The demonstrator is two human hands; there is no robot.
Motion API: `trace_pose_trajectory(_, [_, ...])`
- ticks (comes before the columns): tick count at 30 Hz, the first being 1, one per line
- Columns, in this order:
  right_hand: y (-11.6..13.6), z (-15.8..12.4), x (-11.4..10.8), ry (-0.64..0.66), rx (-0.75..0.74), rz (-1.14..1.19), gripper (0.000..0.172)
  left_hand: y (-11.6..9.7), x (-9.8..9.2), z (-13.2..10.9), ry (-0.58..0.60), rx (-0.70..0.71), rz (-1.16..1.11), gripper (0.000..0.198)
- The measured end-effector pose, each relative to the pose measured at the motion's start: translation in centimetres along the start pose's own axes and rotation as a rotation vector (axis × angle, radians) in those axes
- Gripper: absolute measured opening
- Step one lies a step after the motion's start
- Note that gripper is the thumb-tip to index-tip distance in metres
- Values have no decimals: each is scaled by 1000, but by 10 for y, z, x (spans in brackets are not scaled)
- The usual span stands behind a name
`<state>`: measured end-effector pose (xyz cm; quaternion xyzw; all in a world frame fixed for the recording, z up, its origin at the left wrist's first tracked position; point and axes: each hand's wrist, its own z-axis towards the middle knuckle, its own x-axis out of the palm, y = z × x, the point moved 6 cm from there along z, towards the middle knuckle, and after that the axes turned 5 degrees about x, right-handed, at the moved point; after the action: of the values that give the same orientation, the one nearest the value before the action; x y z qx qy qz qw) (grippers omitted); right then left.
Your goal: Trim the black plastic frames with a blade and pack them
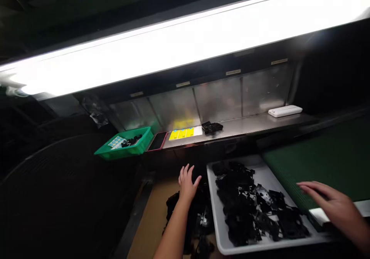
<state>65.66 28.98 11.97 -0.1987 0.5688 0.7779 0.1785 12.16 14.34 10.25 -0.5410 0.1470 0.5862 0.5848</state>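
Note:
My left hand [188, 181] hovers with spread fingers over a heap of black plastic parts [204, 216], which lies on a brown cardboard surface [150, 209]. Nothing shows in it. Just to its right stands a white tray [215, 212] holding many flat black parts [239, 197], some with shiny faces. On the far side of the tray, my right hand [332, 201] is held above the edge of a green mat [318, 162]. Its fingers are stretched out, thumb apart, with nothing seen between them.
A metal shelf [243, 126] runs behind. On it are a green bin [144, 140], a phone [157, 141], yellow labels [181, 133], black parts [212, 128] and a white oblong device [285, 111]. A bright tube light [185, 39] hangs above.

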Motion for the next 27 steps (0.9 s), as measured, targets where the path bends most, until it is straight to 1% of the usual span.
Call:
trace_pose_trajectory(1, [21, -8, 29, 96, 7, 35, 36, 10, -10, -15, -30, 12, -12, 49])
trace_pose_trajectory(3, [63, -20, 78, 255, 8, 88, 38, 40, -32, -56, -101, -21, -22, 46])
trace_pose_trajectory(5, [103, -25, 117, 367, -45, 95, 36, 81, -49, -105, -177, -114, -12, 46])
trace_pose_trajectory(7, [144, -25, 147, 435, -158, 90, 32, 125, -57, -157, -241, -240, 13, 49])
trace_pose_trajectory(9, [188, -18, 172, 448, -333, 92, 31, 162, -54, -206, -283, -351, 42, 53])
trace_pose_trajectory(10, [207, -10, 185, 443, -380, 91, 29, 176, -49, -227, -291, -392, 55, 55])
trace_pose_trajectory(11, [226, -1, 198, 441, -412, 88, 28, 185, -42, -245, -293, -421, 67, 56])
trace_pose_trajectory(13, [264, 25, 228, 419, -469, 69, 25, 193, -26, -270, -271, -442, 89, 55])
trace_pose_trajectory(15, [301, 57, 258, 363, -508, 32, 21, 191, -10, -284, -235, -434, 116, 53])
trace_pose_trajectory(18, [350, 103, 304, 294, -535, -56, 20, 184, 5, -290, -194, -424, 168, 53])
trace_pose_trajectory(20, [374, 126, 331, 289, -552, -130, 24, 183, 8, -291, -179, -424, 194, 53])
trace_pose_trajectory(22, [388, 138, 352, 308, -573, -198, 27, 184, 9, -292, -165, -424, 207, 53])
trace_pose_trajectory(24, [394, 142, 363, 323, -591, -243, 29, 185, 9, -292, -147, -421, 208, 52])
trace_pose_trajectory(25, [395, 141, 365, 326, -602, -252, 29, 185, 9, -293, -139, -419, 205, 51])
trace_pose_trajectory(27, [395, 132, 359, 326, -637, -240, 29, 184, 10, -294, -127, -415, 195, 51])
